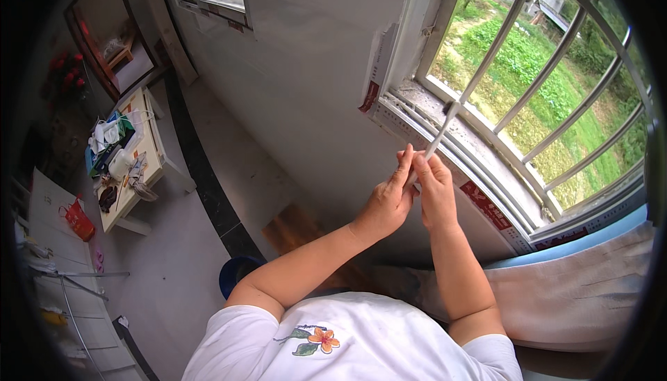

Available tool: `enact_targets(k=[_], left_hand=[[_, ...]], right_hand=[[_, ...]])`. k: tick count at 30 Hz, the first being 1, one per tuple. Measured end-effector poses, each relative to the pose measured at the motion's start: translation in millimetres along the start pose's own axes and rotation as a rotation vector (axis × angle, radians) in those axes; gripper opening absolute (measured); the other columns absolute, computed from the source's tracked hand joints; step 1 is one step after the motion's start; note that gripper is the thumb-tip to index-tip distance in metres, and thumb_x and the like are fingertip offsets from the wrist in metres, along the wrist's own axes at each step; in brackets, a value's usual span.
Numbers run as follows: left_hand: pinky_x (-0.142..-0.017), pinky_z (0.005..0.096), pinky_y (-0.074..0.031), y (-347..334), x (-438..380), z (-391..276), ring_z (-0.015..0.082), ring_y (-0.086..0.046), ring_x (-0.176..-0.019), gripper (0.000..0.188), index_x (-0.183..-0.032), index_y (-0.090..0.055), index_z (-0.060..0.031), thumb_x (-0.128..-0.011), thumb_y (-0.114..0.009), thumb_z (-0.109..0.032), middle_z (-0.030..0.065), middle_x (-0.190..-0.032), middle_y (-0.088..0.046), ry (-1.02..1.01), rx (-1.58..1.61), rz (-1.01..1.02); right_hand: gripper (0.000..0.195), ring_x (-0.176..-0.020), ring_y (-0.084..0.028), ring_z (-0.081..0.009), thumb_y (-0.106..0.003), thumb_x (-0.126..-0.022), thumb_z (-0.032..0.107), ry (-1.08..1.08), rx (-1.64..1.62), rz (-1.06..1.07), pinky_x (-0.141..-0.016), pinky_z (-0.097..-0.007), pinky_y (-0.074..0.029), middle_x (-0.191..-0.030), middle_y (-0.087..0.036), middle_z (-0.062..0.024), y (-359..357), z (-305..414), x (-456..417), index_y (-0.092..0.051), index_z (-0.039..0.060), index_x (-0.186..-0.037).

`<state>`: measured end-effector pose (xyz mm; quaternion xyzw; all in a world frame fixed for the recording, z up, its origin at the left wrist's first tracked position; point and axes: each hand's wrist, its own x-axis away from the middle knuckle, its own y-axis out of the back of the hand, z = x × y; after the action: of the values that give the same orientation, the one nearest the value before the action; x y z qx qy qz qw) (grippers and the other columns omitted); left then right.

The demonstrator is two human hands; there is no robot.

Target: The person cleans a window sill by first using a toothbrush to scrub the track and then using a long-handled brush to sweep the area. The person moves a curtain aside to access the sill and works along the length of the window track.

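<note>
A slender white-handled brush [441, 133] slants up and away from me toward the window. Its far end, with a small dark tuft, is at the dusty window sill [471, 132]; whether it touches the surface is hard to see. My right hand [436, 189] grips the lower handle, thumb along it. Close against it, my left hand [386, 205] also closes around the handle's lower end, which the fingers mostly hide. Both hands are in front of the window track [452, 147].
Metal bars [546, 74] cross the window. A sofa with a beige cover [568, 297] is at right. Below my left arm are a wooden stool [293, 229] and a blue bucket [235, 272]. A cluttered white table [147, 158] and a folding metal rack [78, 276] stand left.
</note>
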<state>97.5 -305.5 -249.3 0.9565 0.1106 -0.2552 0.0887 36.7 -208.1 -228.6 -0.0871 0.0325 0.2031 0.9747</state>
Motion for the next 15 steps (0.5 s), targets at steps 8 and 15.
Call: enact_targets(k=[8,15], left_hand=[[-0.087,0.0377,-0.037,4,-105,34,0.0277,-0.051,-0.096,0.017,-0.096,-0.051,-0.0079,-0.08,-0.05,-0.004,0.003,-0.089,-0.058,-0.652,-0.6,-0.25],[-0.081,0.0357,-0.034,-11,-116,92,0.0222,-0.051,-0.087,0.006,-0.085,-0.047,-0.0113,-0.08,-0.049,-0.01,0.0014,-0.087,-0.058,-0.721,-0.528,-0.214]], right_hand=[[0.043,-0.084,-0.06,-0.0218,-0.05,-0.09,0.026,-0.094,1.097,0.031,-0.075,-0.0347,-0.048,-0.098,-0.062,-0.0165,69,82,-104,-0.043,0.0101,-0.129],[0.03,-0.089,-0.062,-0.029,-0.055,-0.084,0.016,-0.03,1.473,0.265,-0.079,-0.0362,-0.048,-0.099,-0.063,-0.0144,59,71,-144,-0.062,0.0208,-0.112]])
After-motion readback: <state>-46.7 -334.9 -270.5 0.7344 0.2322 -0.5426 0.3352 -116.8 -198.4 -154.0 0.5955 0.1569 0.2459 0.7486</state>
